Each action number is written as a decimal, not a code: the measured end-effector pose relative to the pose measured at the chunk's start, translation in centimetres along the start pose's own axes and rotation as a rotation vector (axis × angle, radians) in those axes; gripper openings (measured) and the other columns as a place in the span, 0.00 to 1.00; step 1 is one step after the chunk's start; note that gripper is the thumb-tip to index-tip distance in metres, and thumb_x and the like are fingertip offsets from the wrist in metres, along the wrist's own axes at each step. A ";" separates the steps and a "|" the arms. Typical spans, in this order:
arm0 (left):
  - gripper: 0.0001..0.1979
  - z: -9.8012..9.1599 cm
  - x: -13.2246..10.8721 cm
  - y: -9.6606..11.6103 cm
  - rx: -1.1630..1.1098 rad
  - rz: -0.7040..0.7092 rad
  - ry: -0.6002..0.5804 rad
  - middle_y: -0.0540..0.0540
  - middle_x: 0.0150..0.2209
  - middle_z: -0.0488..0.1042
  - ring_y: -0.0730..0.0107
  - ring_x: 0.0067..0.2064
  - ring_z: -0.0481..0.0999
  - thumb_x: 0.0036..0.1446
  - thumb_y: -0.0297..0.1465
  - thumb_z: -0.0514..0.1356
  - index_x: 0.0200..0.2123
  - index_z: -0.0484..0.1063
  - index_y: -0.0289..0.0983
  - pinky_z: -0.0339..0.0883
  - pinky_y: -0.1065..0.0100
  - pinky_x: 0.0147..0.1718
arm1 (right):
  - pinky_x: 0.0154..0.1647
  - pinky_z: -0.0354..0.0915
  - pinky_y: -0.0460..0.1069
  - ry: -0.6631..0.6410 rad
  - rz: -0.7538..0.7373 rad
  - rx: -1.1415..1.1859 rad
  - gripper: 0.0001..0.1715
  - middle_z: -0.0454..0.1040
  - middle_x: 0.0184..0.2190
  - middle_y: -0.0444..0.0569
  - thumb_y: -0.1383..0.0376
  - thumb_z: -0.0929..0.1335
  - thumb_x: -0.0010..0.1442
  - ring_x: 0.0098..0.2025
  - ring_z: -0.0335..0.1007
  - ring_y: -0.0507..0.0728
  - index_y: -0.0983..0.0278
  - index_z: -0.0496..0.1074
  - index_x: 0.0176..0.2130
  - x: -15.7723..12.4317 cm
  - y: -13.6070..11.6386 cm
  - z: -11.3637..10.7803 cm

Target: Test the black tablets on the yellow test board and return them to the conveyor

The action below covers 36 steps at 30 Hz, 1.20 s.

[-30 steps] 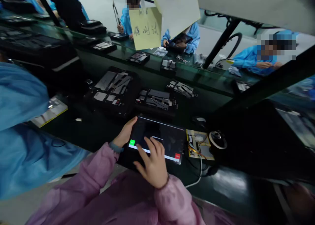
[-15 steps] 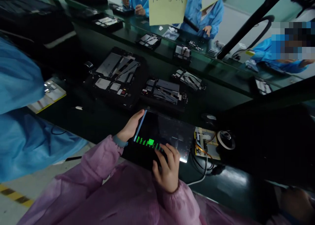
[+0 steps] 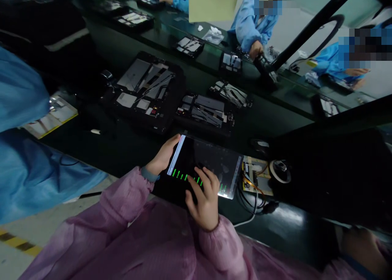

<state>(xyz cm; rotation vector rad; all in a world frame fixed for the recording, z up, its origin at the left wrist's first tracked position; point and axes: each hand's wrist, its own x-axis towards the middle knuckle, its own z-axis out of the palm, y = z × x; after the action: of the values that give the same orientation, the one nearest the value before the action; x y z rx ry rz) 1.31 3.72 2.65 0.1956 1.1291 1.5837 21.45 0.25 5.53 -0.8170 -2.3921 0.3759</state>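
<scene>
A tablet (image 3: 211,155) with a lit dark screen lies at the front of the bench, tilted in view. Green marks run along its near edge and a pale bar crosses its left end. My left hand (image 3: 163,155) grips the tablet's left edge, thumb on top, the other fingers hidden beneath or behind it. Over the near part of the screen is my right hand (image 3: 204,198), its fingers spread and holding nothing; a fingertip is at the green marks, and whether it touches the glass I cannot tell.
Beyond the tablet lie several opened tablet bodies (image 3: 150,84) with bare inner parts. A circuit board with wires (image 3: 256,176) and a white-rimmed round object (image 3: 280,172) stand at the right. Co-workers in blue sleeves (image 3: 245,23) work across the bench; another blue sleeve (image 3: 21,92) is at the left.
My right hand has shifted slightly left and up over the screen. The bright green block has gone and a pale bar now shows at the tablet's right end. A co-worker opposite now holds a dark object.
</scene>
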 end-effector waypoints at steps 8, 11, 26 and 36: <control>0.21 0.0 -0.6 0.4 0.173 0.060 -0.165 0.48 0.40 0.78 0.60 0.44 0.75 0.43 0.29 0.68 0.44 0.75 0.38 0.64 0.66 0.44 | 0.53 0.62 0.58 -0.009 0.079 -0.016 0.17 0.71 0.48 0.54 0.67 0.61 0.64 0.52 0.64 0.62 0.63 0.71 0.50 11.5 3.7 -3.7; 0.21 -0.2 -0.4 0.2 0.183 0.094 -0.166 0.49 0.42 0.78 0.61 0.46 0.74 0.42 0.27 0.67 0.44 0.75 0.39 0.63 0.67 0.45 | 0.50 0.61 0.56 -0.201 0.092 -0.095 0.14 0.74 0.43 0.54 0.63 0.64 0.64 0.48 0.66 0.61 0.65 0.72 0.46 15.5 4.9 -0.9; 0.19 -0.1 0.0 0.0 -0.040 -0.110 -0.009 0.46 0.39 0.79 0.55 0.52 0.72 0.48 0.46 0.65 0.36 0.77 0.37 0.66 0.64 0.50 | 0.43 0.62 0.50 -0.350 -0.035 0.237 0.09 0.71 0.33 0.47 0.69 0.60 0.66 0.38 0.66 0.54 0.62 0.66 0.36 6.8 3.3 -5.8; 0.19 -0.1 -0.5 0.0 0.155 -0.057 0.175 0.48 0.38 0.79 0.52 0.49 0.75 0.39 0.29 0.70 0.39 0.77 0.40 0.69 0.61 0.46 | 0.32 0.65 0.54 0.345 0.598 0.573 0.05 0.64 0.26 0.48 0.63 0.64 0.62 0.32 0.65 0.59 0.59 0.65 0.33 -10.2 3.2 -14.5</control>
<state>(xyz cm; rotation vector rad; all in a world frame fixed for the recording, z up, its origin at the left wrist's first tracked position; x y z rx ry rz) 1.45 3.20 2.82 0.1283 1.3835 1.4854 38.25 -2.62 11.28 -1.1801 -1.5592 1.0062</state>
